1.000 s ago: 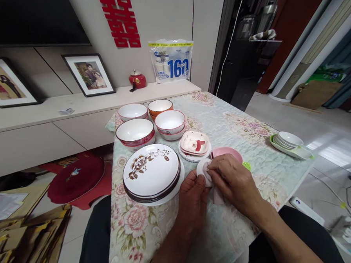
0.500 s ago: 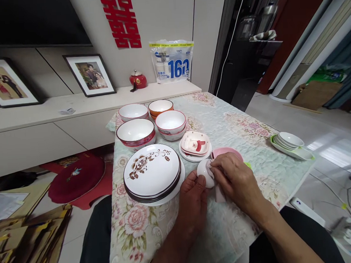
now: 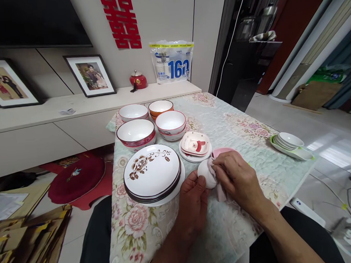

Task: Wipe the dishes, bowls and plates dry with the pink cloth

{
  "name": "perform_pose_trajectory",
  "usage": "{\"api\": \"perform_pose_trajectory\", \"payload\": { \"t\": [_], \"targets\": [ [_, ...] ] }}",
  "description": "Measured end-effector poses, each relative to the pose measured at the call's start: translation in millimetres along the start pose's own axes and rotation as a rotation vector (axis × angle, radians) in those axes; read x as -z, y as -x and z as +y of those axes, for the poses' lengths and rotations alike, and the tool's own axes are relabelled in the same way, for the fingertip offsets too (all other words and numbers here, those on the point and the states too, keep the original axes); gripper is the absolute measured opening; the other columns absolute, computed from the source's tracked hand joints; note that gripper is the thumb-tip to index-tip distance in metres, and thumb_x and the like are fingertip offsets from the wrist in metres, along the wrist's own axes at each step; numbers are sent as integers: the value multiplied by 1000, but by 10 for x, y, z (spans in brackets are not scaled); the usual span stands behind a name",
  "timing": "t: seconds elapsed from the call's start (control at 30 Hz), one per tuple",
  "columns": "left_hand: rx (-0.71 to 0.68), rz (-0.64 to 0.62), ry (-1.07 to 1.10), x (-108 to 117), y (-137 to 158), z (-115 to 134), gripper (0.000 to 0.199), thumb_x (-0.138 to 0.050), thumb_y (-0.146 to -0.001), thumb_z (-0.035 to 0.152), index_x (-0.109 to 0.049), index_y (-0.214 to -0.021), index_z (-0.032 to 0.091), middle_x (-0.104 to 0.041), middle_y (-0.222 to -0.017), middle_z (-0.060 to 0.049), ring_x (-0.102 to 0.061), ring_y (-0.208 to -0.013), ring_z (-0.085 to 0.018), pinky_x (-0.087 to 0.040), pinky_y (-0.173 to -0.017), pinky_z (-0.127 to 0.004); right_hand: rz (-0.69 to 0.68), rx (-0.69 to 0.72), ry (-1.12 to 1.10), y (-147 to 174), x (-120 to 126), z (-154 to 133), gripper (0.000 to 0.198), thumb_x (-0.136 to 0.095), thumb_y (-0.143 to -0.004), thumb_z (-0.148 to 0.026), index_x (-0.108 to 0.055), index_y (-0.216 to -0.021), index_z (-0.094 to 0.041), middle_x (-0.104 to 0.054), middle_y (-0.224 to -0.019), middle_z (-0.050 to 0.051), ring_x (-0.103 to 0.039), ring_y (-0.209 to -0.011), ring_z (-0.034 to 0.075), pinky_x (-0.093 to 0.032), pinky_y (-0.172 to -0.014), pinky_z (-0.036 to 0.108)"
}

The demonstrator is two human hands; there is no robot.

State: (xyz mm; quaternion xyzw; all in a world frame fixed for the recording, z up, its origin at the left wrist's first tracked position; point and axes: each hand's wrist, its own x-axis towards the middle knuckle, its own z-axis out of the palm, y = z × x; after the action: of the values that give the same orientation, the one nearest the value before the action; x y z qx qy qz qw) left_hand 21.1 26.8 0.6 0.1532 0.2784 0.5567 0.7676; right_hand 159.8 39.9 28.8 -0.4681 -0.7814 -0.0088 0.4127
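My left hand (image 3: 193, 193) grips a small white dish (image 3: 205, 173) by its near left edge, thumb on top. My right hand (image 3: 236, 177) is closed on a pale pink cloth (image 3: 221, 192) and presses it against the dish's right side. Part of the cloth hangs below the fingers. Behind my right hand a pink bowl (image 3: 222, 150) is partly hidden. Just beyond the dish, square bear-patterned dishes (image 3: 195, 143) rest on round white plates (image 3: 184, 156). Left of my left hand is a stack of flower-patterned plates (image 3: 154, 170).
Stacked bowls (image 3: 135, 129) stand at the table's far left, beside an orange bowl (image 3: 161, 106). At the right edge small white bowls (image 3: 290, 139) sit on a green-rimmed dish (image 3: 303, 154). A floral cloth covers the table (image 3: 139, 235). Behind it runs a low cabinet (image 3: 94, 108).
My right hand and the cloth have shifted slightly over the dish's right side. The dish has tilted a little in my left hand. Everything else stays put.
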Motion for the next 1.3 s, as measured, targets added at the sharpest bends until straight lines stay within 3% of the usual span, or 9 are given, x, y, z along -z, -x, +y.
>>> {"api": "perform_pose_trajectory", "payload": {
  "t": [0.2,0.33,0.43,0.6,0.77,0.87,1.07,1.2,1.3],
  "targets": [
    [-8,-5,85,37,-67,24,30,-91,-67,27,-78,-93,16,-79,-97,-7,-71,-95,-18,-56,-87,-27,-16,-384,-249,-14,93,145,14,-61,-97,-31,-70,-94,-22,-72,-95,5,-66,-90,22,-52,-83,36],
    [16,-30,132,46,-91,34,31,-91,-67,28,-77,-93,16,-78,-102,-9,-69,-101,-20,-55,-92,-30,-161,-608,-635,7,106,208,25,-62,-96,-44,-73,-105,-23,-74,-102,5,-69,-96,22,-55,-83,34],
    [36,-41,112,57,-84,29,32,-89,-70,31,-77,-96,18,-77,-107,-9,-69,-100,-21,-55,-92,-33,-237,-758,-910,23,121,202,31,-71,-89,-47,-73,-109,-22,-75,-101,5,-72,-89,22,-59,-75,33],
    [66,-95,73,83,-60,15,28,-82,-80,35,-76,-100,18,-75,-108,-10,-68,-97,-21,-56,-92,-38,-261,-871,-1016,15,189,102,32,-83,-77,-42,-72,-100,-22,-76,-90,4,-72,-71,20,-60,-63,31],
    [35,-95,13,67,-40,2,47,-79,-83,36,-67,-126,24,-71,-126,-11,-68,-106,-26,-58,-86,-42,-179,-739,-840,6,205,24,24,-80,-81,-38,-74,-98,-23,-75,-88,3,-69,-69,18,-55,-57,28],
    [-1,-130,5,50,-31,-4,58,-78,-84,37,-59,-138,27,-68,-134,-11,-68,-111,-26,-55,-92,-40,-158,-593,-640,6,190,-18,18,-76,-85,-35,-74,-98,-24,-74,-84,0,-68,-70,17,-53,-59,28],
    [-19,-137,14,31,-16,20,51,-77,-85,30,-64,-134,23,-71,-128,-9,-66,-115,-22,-50,-100,-35,-237,-268,-355,3,158,-96,16,-68,-91,-26,-71,-107,-24,-72,-84,0,-66,-73,17,-51,-64,29],
    [-24,-149,46,42,-20,29,31,-70,-91,34,-70,-119,19,-73,-118,-9,-68,-101,-19,-54,-88,-30,-280,-64,-282,9,156,-76,15,-62,-96,-22,-66,-110,-23,-71,-91,4,-64,-82,19,-49,-72,33],
    [37,-112,85,62,-41,32,30,-67,-93,40,-72,-110,17,-75,-111,-8,-68,-92,-17,-55,-76,-25,-357,28,-230,9,189,-43,16,-60,-97,-20,-64,-113,-22,-69,-94,5,-61,-88,21,-47,-74,34]
  ]
}}
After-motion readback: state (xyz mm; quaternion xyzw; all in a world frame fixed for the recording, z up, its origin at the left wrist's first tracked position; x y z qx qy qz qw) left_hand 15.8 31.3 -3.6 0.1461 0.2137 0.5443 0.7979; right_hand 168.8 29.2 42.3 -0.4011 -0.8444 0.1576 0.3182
